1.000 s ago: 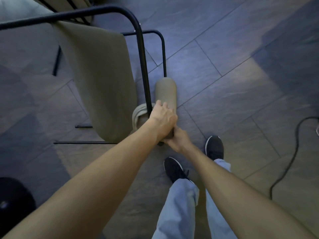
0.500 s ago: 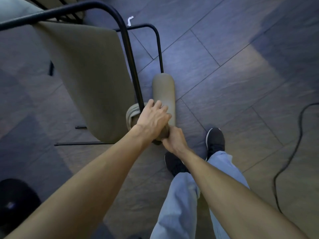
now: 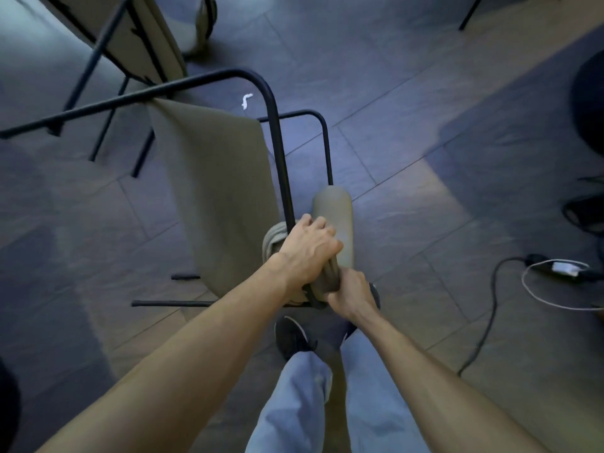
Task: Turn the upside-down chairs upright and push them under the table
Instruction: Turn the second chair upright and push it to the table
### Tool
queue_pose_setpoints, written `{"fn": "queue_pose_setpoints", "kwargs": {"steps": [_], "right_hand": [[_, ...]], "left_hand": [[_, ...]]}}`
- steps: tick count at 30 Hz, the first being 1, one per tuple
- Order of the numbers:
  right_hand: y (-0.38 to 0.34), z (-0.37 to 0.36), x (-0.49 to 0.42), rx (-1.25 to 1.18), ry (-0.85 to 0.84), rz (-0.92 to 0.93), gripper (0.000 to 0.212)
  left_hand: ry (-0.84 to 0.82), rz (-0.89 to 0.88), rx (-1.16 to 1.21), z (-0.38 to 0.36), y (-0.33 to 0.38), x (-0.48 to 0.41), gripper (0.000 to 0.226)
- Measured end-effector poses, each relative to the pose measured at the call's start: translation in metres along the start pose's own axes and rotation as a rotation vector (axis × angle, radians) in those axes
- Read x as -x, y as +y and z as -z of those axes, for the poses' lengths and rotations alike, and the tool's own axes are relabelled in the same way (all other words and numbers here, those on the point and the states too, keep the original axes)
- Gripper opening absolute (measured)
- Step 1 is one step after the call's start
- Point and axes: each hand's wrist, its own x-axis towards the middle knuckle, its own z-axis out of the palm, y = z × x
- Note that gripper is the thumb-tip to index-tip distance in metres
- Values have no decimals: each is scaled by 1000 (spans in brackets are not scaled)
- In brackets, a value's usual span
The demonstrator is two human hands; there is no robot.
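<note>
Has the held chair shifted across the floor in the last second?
Yes. The chair has moved right, toward the black cable: its frame tube, left of the white floor scrap half a second ago, now lies right of it.

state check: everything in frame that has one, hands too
chair: tilted, not standing upright, held by both hands
roll: gripped at its near end
left hand: grips the roll from above
right hand: grips the roll from below
second chair: blurred, pose unclear
black cable: loose on the floor
</note>
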Motion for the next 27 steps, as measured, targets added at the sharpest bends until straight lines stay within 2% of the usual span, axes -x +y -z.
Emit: {"fn": "queue_pose_setpoints", "kwargs": {"steps": [5, 9, 14, 27], "right_hand": [[3, 73, 2, 44, 12, 36, 18], [11, 116, 0, 113, 11, 32, 25], [38, 160, -2, 221, 12, 5, 29], [67, 217, 16, 389, 56, 50, 32]], "left_hand": [[33, 29, 90, 53, 2, -27, 37], [38, 24, 160, 77, 6, -49, 50], [89, 7, 226, 94, 30, -75, 51], [159, 63, 321, 121, 70, -92, 52]]}}
